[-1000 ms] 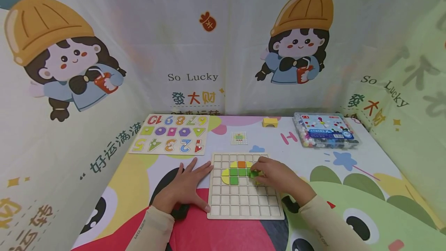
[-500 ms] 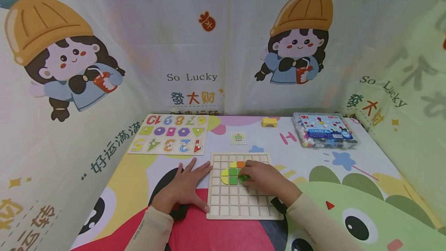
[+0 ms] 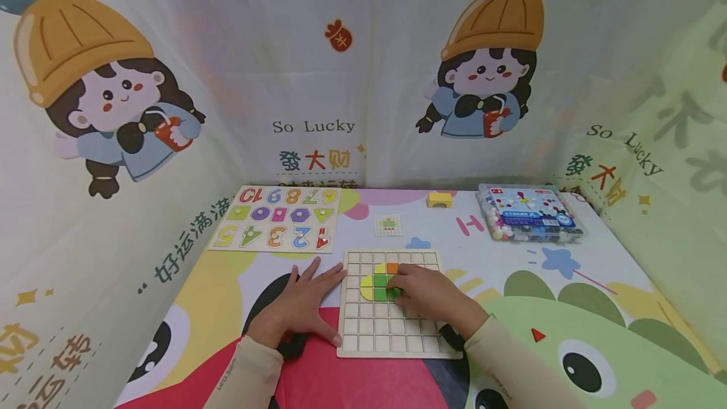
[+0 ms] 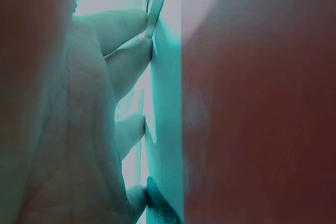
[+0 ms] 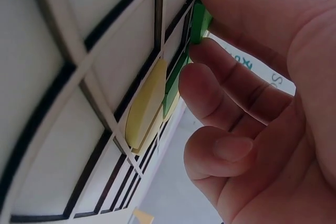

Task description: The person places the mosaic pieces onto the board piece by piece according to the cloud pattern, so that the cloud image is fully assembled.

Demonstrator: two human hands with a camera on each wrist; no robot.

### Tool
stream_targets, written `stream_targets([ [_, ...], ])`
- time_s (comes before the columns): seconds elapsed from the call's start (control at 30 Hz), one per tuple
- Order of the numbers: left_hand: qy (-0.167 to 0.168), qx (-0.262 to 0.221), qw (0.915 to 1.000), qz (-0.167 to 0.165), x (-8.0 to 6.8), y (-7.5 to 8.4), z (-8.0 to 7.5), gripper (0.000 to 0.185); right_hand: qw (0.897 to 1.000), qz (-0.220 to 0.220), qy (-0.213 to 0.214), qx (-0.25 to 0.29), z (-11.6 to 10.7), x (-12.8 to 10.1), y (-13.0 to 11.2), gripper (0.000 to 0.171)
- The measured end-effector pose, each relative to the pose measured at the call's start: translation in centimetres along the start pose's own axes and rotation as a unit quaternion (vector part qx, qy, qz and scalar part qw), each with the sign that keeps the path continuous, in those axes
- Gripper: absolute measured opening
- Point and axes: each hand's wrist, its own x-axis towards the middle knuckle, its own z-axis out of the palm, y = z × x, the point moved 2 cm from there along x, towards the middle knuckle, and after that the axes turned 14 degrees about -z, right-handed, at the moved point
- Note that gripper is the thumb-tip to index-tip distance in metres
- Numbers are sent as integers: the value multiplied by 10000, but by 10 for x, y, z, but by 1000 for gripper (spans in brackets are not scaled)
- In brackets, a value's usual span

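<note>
A wooden grid board (image 3: 397, 343) lies in front of me. My left hand (image 3: 298, 302) is spread flat beside it, with fingertips and thumb at its left edge. In the left wrist view the straight fingers (image 4: 128, 66) meet that edge. My right hand (image 3: 434, 295) is over the board's upper middle and pinches a green square block (image 5: 198, 22) between thumb and fingertips, at the grid cells. Beside these fingers sit green squares (image 3: 380, 294), an orange square (image 3: 392, 268) and yellow rounded pieces (image 3: 367, 288). A yellow piece (image 5: 147, 108) sits in the grid below the fingers. The right hand hides other pieces.
Behind the board lies a small pattern card (image 3: 389, 225). A number and shape puzzle board (image 3: 275, 219) is at the back left. At the back stands a yellow arch block (image 3: 439, 200), and to its right a clear box (image 3: 531, 213) of small coloured parts.
My right hand has moved left across the board with the green block, from the right of the placed pieces to a cell beside the lower green square. My left hand has stayed put.
</note>
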Motion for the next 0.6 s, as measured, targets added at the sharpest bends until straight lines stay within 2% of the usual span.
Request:
stream_targets([
  [0.6,39,9,10000,-41,-2,1,1,128,9997,-178,151,-57,-1,-3,-1,23],
])
